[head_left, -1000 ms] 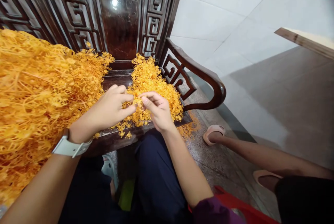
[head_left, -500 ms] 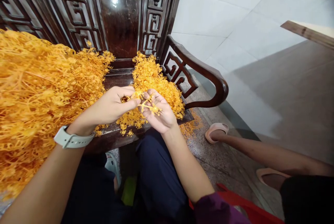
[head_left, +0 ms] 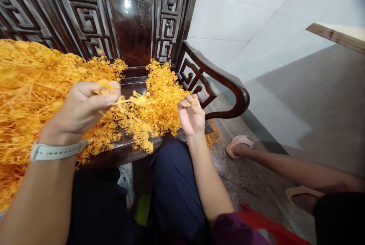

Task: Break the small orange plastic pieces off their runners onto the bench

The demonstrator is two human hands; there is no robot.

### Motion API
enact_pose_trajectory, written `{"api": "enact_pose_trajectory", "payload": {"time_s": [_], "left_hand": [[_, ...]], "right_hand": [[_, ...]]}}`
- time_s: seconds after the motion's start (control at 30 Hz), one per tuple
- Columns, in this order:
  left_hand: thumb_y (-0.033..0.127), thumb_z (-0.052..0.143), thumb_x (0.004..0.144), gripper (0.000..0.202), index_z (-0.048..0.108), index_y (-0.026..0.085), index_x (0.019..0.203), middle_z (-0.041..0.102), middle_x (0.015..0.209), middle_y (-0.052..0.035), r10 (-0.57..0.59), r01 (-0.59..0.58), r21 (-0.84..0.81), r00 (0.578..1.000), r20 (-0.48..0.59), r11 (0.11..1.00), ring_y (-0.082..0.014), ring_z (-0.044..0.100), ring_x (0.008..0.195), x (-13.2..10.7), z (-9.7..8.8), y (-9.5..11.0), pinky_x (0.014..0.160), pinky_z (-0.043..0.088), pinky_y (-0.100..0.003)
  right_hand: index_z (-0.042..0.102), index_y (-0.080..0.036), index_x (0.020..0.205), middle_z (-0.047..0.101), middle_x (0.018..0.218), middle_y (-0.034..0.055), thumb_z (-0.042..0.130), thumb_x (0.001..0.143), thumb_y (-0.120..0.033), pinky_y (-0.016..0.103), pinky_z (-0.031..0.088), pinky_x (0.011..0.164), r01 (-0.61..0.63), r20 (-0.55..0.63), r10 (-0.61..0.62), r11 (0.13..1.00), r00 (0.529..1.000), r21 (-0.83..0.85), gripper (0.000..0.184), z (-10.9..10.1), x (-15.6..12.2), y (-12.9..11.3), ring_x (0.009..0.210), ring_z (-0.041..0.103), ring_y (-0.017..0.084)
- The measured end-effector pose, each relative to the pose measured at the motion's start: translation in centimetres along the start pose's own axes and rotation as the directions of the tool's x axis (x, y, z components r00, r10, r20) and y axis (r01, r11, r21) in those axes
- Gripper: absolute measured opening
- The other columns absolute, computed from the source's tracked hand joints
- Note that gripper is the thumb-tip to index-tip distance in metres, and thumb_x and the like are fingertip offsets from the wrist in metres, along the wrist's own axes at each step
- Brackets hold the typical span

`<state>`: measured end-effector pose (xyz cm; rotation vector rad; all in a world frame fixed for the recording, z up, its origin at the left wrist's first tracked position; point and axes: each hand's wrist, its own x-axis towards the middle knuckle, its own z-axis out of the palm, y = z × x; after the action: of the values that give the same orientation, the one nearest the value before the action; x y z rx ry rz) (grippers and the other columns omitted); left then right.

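My left hand (head_left: 80, 110), with a pale watch strap at the wrist, is closed on a branched orange flower sprig (head_left: 133, 100). The sprig sticks out to the right past my thumb and is somewhat blurred. My right hand (head_left: 192, 116) is raised over the right end of the bench, fingers curled together around a small orange flower piece (head_left: 193, 101) at the tips. A large heap of stringy orange sprigs (head_left: 37, 93) lies under and beyond my left hand. Between the hands sits a smaller pile of orange flower pieces (head_left: 164, 96).
The dark carved wooden bench (head_left: 131, 32) has a curved armrest (head_left: 225, 79) at its right end. Orange bits (head_left: 214, 135) lie on the floor below it. Another person's leg (head_left: 288, 169) and shoes are at the right. A red item (head_left: 265, 224) lies near my right elbow.
My hands were together over the smaller pile and have parted. The left moved left with a sprig; the right moved right with a small orange piece.
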<state>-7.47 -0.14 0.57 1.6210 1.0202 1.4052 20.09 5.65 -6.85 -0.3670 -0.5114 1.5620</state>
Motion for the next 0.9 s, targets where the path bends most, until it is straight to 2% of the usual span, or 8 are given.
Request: {"api": "enact_pose_trajectory", "payload": {"time_s": [0.07, 0.17, 0.3, 0.4, 0.5, 0.6, 0.77, 0.9], "left_hand": [[0.032, 0.087, 0.082, 0.05, 0.047, 0.019, 0.054, 0.043, 0.064, -0.0006, -0.026, 0.022, -0.084, 0.999, -0.041, 0.996, -0.0159, 0.046, 0.067, -0.3, -1.1, -0.5, 0.061, 0.038, -0.03], [0.031, 0.083, 0.083, 0.042, 0.052, 0.019, 0.057, 0.043, 0.065, 0.0004, -0.107, 0.101, 0.074, 0.992, 0.072, 0.992, -0.014, 0.041, 0.063, -0.2, -0.7, -0.7, 0.059, 0.033, -0.03], [0.028, 0.072, 0.085, 0.04, 0.045, 0.019, 0.057, 0.04, 0.063, 0.0028, -0.219, 0.144, 0.28, 0.941, 0.258, 0.949, -0.0119, 0.037, 0.062, 0.7, 2.4, -0.3, 0.06, 0.03, -0.03], [0.027, 0.067, 0.085, 0.038, 0.042, 0.019, 0.058, 0.039, 0.064, 0.0039, -0.29, 0.179, 0.322, 0.896, 0.338, 0.93, -0.0106, 0.036, 0.062, 1.1, 4.2, -0.3, 0.06, 0.029, -0.029], [0.027, 0.063, 0.084, 0.033, 0.041, 0.019, 0.061, 0.039, 0.065, 0.0042, -0.325, 0.188, 0.342, 0.854, 0.405, 0.921, -0.0106, 0.037, 0.063, 1.3, 5.0, -1.0, 0.06, 0.03, -0.028], [0.026, 0.061, 0.083, 0.025, 0.046, 0.019, 0.064, 0.042, 0.066, 0.0042, -0.347, 0.191, 0.348, 0.812, 0.469, 0.918, -0.011, 0.038, 0.063, 1.4, 5.1, -1.5, 0.059, 0.03, -0.026], [0.025, 0.065, 0.084, 0.028, 0.047, 0.019, 0.064, 0.046, 0.063, 0.0045, -0.297, 0.16, 0.289, 0.795, 0.529, 0.944, -0.0108, 0.04, 0.061, 1.4, 5.4, -0.9, 0.058, 0.033, -0.025], [0.027, 0.067, 0.086, 0.035, 0.045, 0.019, 0.06, 0.043, 0.06, 0.0042, -0.251, 0.149, 0.215, 0.763, 0.596, 0.965, -0.0106, 0.038, 0.059, 1.6, 5.4, -0.4, 0.057, 0.032, -0.024]], "right_hand": [[0.064, -0.023, 0.094, 0.06, 0.088, -0.0021, 0.076, 0.078, -0.01, 0.023, 0.053, 0.074, -0.054, -0.104, 0.035, 0.982, 0.994, -0.184, 0.024, -1.7, 0.8, 0.5, 0.075, 0.057, 0.01], [0.074, -0.026, 0.109, 0.071, 0.113, 0.003, 0.084, 0.082, -0.029, 0.032, 0.056, 0.085, -0.094, -0.079, 0.066, 0.899, 0.995, -0.428, 0.029, -2.5, 1.0, 1.8, 0.101, 0.067, 0.017], [0.078, -0.029, 0.116, 0.073, 0.134, 0.0058, 0.074, 0.095, -0.043, 0.045, 0.05, 0.111, 0.196, 0.148, -0.129, 0.607, 0.981, -0.77, 0.026, -1.2, 0.2, 2.3, 0.127, 0.064, 0.024], [0.077, -0.028, 0.121, 0.073, 0.132, 0.008, 0.064, 0.103, -0.048, 0.048, 0.05, 0.113, 0.359, 0.298, -0.202, 0.465, 0.933, -0.809, 0.03, 0.2, -1.0, 1.9, 0.129, 0.065, 0.025], [0.075, -0.028, 0.124, 0.076, 0.121, 0.0074, 0.069, 0.101, -0.047, 0.044, 0.055, 0.1, 0.454, 0.458, -0.128, 0.513, 0.88, -0.728, 0.031, 1.3, -2.2, 1.7, 0.114, 0.07, 0.023], [0.078, -0.025, 0.105, 0.075, 0.1, 0.0038, 0.078, 0.096, -0.038, 0.038, 0.054, 0.088, 0.446, 0.508, -0.056, 0.567, 0.86, -0.693, 0.016, 1.8, -2.8, 1.9, 0.093, 0.067, 0.019], [0.073, -0.022, 0.086, 0.065, 0.082, 0.0008, 0.081, 0.095, -0.042, 0.029, 0.047, 0.07, 0.073, 0.265, 0.102, 0.812, 0.959, -0.579, 0.024, 2.7, -3.3, 2.1, 0.073, 0.056, 0.014], [0.067, -0.02, 0.082, 0.058, 0.082, -0.0007, 0.089, 0.086, -0.045, 0.025, 0.044, 0.064, -0.204, 0.236, 0.302, 0.91, 0.924, -0.362, 0.033, 3.6, -3.9, 1.9, 0.069, 0.051, 0.012]]}}
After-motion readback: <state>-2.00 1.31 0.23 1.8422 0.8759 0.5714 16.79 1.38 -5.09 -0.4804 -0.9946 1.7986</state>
